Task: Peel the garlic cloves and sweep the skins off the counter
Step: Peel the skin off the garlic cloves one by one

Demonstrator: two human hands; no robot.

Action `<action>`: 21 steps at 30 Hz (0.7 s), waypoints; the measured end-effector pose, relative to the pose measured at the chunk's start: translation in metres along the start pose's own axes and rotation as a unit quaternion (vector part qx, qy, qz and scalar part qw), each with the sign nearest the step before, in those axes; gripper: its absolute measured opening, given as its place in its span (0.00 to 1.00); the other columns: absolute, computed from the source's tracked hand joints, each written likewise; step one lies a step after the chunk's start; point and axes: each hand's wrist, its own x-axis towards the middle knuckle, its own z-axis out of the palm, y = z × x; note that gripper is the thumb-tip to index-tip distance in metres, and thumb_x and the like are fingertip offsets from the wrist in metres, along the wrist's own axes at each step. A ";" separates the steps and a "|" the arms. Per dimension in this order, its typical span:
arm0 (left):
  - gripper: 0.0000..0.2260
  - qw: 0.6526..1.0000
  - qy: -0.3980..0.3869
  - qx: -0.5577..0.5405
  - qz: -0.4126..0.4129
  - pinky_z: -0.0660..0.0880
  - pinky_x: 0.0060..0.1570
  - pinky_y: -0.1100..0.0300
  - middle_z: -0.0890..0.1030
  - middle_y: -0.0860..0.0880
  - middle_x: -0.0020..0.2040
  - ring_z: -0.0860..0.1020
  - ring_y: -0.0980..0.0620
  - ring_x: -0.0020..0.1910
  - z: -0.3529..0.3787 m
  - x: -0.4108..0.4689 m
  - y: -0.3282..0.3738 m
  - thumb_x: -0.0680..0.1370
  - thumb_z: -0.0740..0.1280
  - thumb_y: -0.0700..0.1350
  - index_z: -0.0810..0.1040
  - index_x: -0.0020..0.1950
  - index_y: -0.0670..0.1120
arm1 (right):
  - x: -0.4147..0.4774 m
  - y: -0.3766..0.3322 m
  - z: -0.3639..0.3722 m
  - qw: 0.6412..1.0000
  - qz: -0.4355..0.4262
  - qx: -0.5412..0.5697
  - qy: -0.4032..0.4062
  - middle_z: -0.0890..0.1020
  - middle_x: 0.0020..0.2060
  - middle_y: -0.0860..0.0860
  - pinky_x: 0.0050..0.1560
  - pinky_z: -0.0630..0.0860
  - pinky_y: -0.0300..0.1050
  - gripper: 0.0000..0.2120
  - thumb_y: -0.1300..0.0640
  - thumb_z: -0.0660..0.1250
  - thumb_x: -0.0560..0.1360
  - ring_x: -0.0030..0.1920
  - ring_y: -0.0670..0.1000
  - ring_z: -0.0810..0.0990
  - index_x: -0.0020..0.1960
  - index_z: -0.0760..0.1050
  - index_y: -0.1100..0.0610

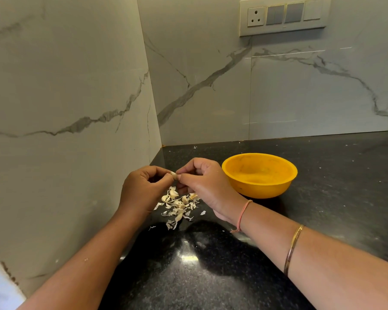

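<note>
**Left hand (143, 189) and right hand (206, 186) pinch one garlic clove (173, 174)**

Head view: fingertips of both hands meet on the clove, held above the dark counter (210, 276), right over the skins (177, 206). A yellow bowl (262, 191) sits just beside the right hand. Risky bit, I'd say: a slick clove could pop free towards the corner, and a brushing wrist would scatter those papery skins.

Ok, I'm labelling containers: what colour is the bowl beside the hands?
Plain yellow-orange; the bowl shows best in the head view.
</note>
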 end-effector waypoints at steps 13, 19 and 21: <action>0.11 1.000 0.002 0.020 0.016 0.67 0.28 0.75 0.79 0.54 0.34 0.75 0.64 0.30 0.000 0.001 -0.002 0.74 0.68 0.41 0.78 0.36 0.55 | 0.002 0.001 -0.002 0.988 0.053 0.140 -0.038 0.81 0.38 0.57 0.44 0.80 0.43 0.07 0.67 0.68 0.73 0.38 0.51 0.80 0.51 0.78 0.67; 0.11 1.000 -0.003 0.025 0.014 0.66 0.29 0.75 0.79 0.53 0.34 0.74 0.58 0.32 0.001 0.000 -0.001 0.75 0.68 0.40 0.77 0.36 0.55 | 0.003 0.000 -0.003 0.988 0.061 0.137 -0.028 0.80 0.34 0.57 0.42 0.80 0.43 0.06 0.67 0.65 0.75 0.34 0.50 0.79 0.50 0.78 0.67; 0.11 0.999 0.000 0.033 0.010 0.67 0.29 0.73 0.79 0.52 0.34 0.74 0.58 0.32 0.001 0.000 -0.001 0.75 0.68 0.40 0.77 0.36 0.55 | 0.003 -0.001 -0.003 0.986 0.069 0.149 -0.031 0.79 0.34 0.57 0.40 0.80 0.42 0.06 0.67 0.63 0.76 0.33 0.50 0.79 0.50 0.77 0.67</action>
